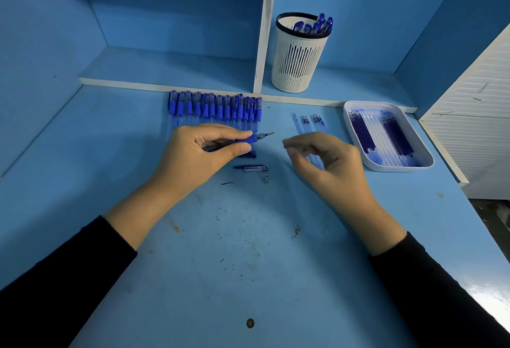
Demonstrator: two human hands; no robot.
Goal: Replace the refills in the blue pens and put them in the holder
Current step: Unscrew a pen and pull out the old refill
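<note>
A few finished pens stand in the holder, a long row waits along the worktop's back edge, the left hand clamps one pen mid-worktop (a cap lies near), and the right hand has its fingers loosely curled, apparently empty.

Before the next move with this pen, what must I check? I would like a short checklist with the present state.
1. Left hand grips the pen: ok.
2. Refill point shows at the pen's front: ok.
3. Right hand holds nothing visible: ok.
4. Metal tip fitted on the pen: not ok, it lies on the table.
5. Cap off, lying near the metal tip: ok.
6. Refill fully seated: cannot tell.
</note>
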